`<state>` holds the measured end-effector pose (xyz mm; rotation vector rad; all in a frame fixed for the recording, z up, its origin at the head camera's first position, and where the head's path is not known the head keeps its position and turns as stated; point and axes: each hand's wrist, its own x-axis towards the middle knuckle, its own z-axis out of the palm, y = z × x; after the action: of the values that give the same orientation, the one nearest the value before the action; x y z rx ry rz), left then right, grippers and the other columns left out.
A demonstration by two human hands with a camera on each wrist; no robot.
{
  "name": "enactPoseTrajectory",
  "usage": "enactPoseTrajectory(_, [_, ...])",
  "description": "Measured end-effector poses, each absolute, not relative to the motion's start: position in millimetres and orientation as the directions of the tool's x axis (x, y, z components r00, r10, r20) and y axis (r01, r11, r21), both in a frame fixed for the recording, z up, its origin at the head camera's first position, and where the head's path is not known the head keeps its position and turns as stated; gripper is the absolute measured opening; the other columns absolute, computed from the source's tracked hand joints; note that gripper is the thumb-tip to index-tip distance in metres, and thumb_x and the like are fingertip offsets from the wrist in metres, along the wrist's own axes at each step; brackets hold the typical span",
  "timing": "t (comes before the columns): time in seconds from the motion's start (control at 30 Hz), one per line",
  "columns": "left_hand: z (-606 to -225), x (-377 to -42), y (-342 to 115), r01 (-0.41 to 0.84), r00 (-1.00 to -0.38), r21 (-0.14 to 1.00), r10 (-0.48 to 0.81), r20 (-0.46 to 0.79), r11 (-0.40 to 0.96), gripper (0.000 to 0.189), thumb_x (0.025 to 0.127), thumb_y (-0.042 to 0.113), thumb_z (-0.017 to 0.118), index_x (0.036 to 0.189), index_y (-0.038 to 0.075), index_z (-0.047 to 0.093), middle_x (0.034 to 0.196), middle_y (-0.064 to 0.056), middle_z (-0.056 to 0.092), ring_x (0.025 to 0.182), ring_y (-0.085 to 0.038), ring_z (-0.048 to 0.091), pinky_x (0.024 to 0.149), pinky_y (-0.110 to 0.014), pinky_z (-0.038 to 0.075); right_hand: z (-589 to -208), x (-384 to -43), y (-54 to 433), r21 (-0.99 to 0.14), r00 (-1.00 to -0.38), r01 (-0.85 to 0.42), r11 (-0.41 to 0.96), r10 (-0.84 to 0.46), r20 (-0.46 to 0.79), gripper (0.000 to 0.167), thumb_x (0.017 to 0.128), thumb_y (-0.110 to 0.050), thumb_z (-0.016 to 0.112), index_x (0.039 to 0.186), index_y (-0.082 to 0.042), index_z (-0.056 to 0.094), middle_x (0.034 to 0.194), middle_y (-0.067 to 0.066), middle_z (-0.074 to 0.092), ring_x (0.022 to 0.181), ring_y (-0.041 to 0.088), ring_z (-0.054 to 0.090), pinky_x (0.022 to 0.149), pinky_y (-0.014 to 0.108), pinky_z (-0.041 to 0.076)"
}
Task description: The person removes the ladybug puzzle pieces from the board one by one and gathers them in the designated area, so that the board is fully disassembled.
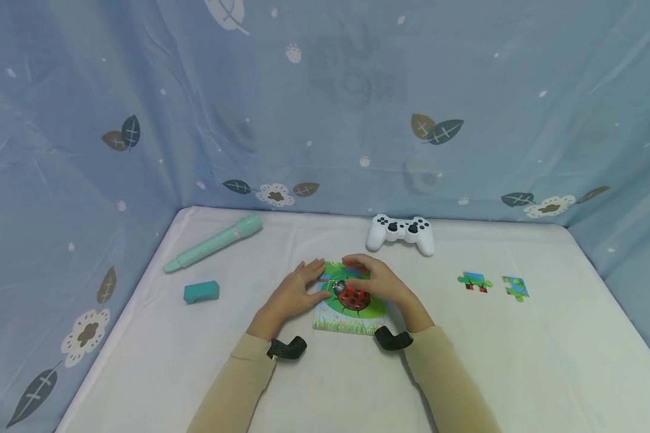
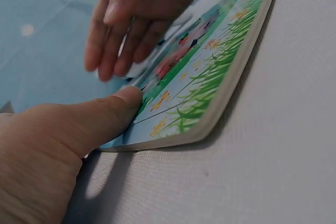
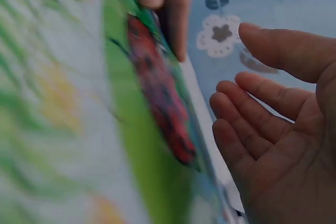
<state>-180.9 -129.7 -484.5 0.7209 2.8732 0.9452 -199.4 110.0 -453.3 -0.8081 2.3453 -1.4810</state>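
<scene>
A square ladybug puzzle board (image 1: pixel 349 325) with a grass border lies flat on the white table. At its left edge is my left hand (image 1: pixel 294 293), fingers stretched out and the thumb (image 2: pixel 113 109) resting on the board's printed face. My right hand (image 1: pixel 383 282) hovers over the board's upper right part with fingers loosely bent and thumb apart. In the right wrist view nothing lies between the right hand's fingers (image 3: pixel 249 114). Two loose jigsaw pieces, one with red at its edge (image 1: pixel 475 281) and one blue and green (image 1: pixel 516 287), lie off to the right.
A white game controller (image 1: pixel 401 231) sits behind the board. At the back left lies a mint-green microphone-shaped object (image 1: pixel 213 245), with a small teal block (image 1: pixel 201 291) in front of it. Blue patterned cloth (image 1: pixel 325 108) walls the table's back and sides.
</scene>
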Motion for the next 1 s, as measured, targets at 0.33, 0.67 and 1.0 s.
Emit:
enactPoseTrajectory(0.33, [-483.2, -178.4, -127.2, 0.433, -0.888, 0.555, 0.441, 0.13, 0.71, 0.075, 0.085, 0.045, 0.067, 0.145, 0.008, 0.04, 0.15, -0.009, 0.037, 0.139, -0.041, 0.03, 0.116, -0.049, 0.028, -469.2, -189.6, 99.7, -0.786, -0.836, -0.406, 0.466, -0.536, 0.114, 0.043, 0.089, -0.017, 0.067, 0.127, -0.001, 0.055, 0.124, 0.014, 0.057, 0.112, 0.028, 0.058, 0.095, 0.044, 0.051])
enactPoseTrajectory(0.67, [-482.0, -180.3, -126.7, 0.421, -0.893, 0.559, 0.434, 0.118, 0.714, 0.074, 0.085, 0.044, 0.068, 0.143, 0.007, 0.041, 0.15, -0.009, 0.038, 0.14, -0.036, 0.03, 0.117, -0.045, 0.025, -469.8, -188.1, 96.0, -0.701, -0.835, -0.452, 0.551, -0.537, 0.117, 0.033, 0.089, -0.017, 0.067, 0.119, -0.005, 0.059, 0.119, 0.012, 0.053, 0.104, 0.024, 0.056, 0.088, 0.04, 0.053])
enactPoseTrajectory(1.0, [-483.1, -179.7, -128.8, 0.439, -0.887, 0.546, 0.44, 0.138, 0.714, 0.074, 0.085, 0.044, 0.068, 0.142, 0.005, 0.042, 0.149, -0.01, 0.039, 0.139, -0.031, 0.033, 0.119, -0.042, 0.023, -469.4, -189.3, 92.7, -0.676, -0.83, -0.47, 0.567, -0.545, 0.12, 0.025, 0.087, -0.018, 0.068, 0.109, -0.006, 0.064, 0.117, 0.012, 0.052, 0.103, 0.024, 0.054, 0.089, 0.041, 0.051])
